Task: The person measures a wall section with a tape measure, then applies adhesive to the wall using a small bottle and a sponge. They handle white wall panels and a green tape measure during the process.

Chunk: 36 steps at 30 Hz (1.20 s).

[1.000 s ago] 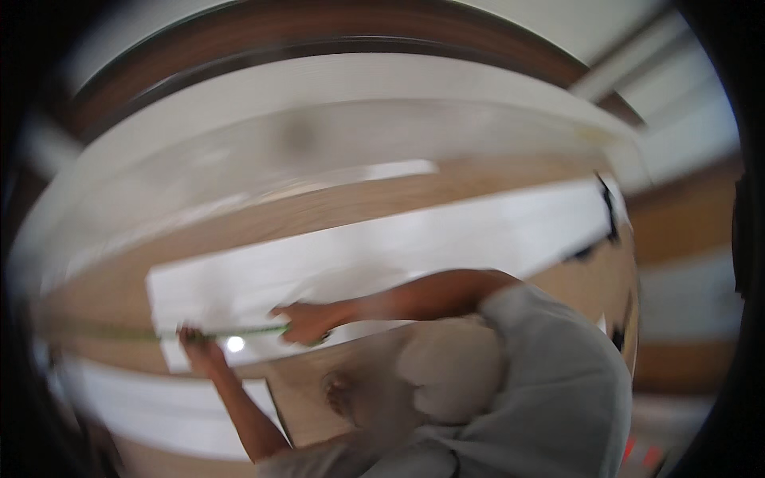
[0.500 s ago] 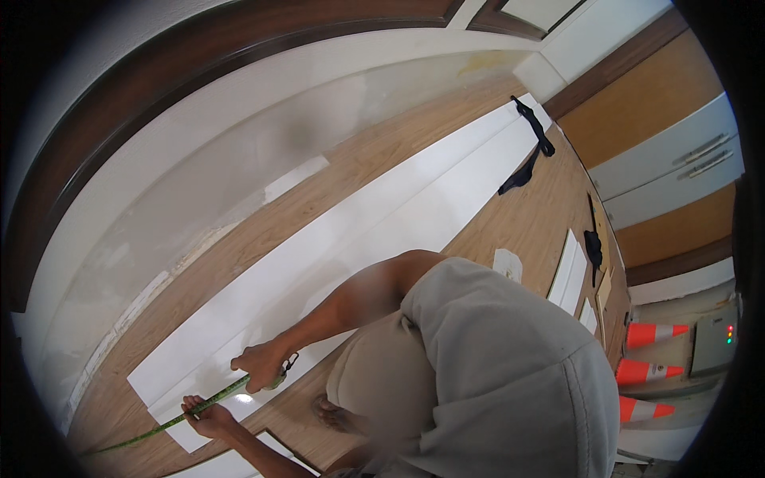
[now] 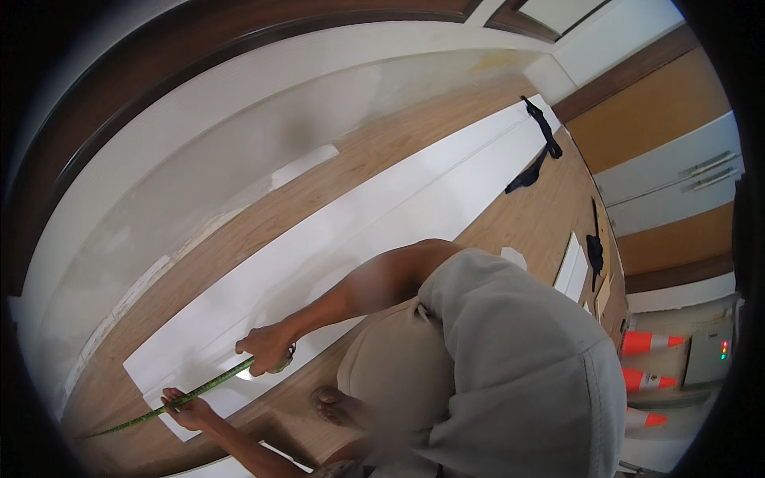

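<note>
A tape measure (image 3: 282, 364) is in my right hand (image 3: 265, 349), its case partly covered by my fingers. From it a green blade (image 3: 219, 382) runs down to the left, out past the panel's end and over the wood-look floor. My left hand (image 3: 187, 410), palm up, has its fingers around the blade farther along. Beneath both hands lies a long white panel (image 3: 398, 211) with a seam along its length. The blade crosses the panel's near end at a slant. Where its far tip rests is too dark to make out.
A dark strap (image 3: 543, 127) lies across the panel's far end. Beyond my grey sleeve are white strips (image 3: 571, 267) and another dark strap (image 3: 594, 247). Orange cones (image 3: 649, 379) and a grey box (image 3: 711, 350) with small lights stand at right. The wall (image 3: 231, 151) borders the floor at left.
My left hand has moved left along the blade, so my hands are farther apart. My right hand still grips the case. The whole view has shifted slightly.
</note>
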{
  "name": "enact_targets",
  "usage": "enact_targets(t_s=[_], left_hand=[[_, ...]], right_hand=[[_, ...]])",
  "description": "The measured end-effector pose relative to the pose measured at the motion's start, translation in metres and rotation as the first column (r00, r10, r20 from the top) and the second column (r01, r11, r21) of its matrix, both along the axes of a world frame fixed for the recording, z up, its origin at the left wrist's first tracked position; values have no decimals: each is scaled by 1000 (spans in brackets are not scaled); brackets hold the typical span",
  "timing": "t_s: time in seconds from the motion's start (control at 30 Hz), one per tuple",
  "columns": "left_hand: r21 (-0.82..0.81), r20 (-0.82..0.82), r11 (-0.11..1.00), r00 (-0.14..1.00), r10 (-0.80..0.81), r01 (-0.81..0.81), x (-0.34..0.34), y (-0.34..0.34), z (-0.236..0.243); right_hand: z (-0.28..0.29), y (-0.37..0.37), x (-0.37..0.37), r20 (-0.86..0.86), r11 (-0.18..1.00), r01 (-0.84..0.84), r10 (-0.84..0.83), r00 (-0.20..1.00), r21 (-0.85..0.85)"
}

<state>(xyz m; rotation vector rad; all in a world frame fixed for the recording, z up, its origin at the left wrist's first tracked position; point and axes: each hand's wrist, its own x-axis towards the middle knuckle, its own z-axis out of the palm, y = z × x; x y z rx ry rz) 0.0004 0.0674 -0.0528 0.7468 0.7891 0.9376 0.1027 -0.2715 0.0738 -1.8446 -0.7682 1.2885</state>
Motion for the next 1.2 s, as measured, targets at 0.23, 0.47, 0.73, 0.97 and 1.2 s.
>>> enact_targets(t_s=[0.23,0.47,0.73,0.97,1.2], left_hand=[[-49,-280,953,912,-300,299,-20,-90,2],[87,81,996,996,-36,29,20,-56,80],[-306,110,943,989,-102,132,39,-75,78],[-426,-85,890,972,-219,164,7,-148,114],[-211,-16,976,998,52,-55,0,-98,80]], right_hand=[[-9,1,-7,-308,993,120,-116,944,-7],[-12,-18,9,-178,998,4,-14,984,-56],[-25,19,22,-316,997,36,-57,947,-72],[-15,8,10,-358,994,58,-22,934,90],[-22,9,-4,-365,999,30,-22,931,18]])
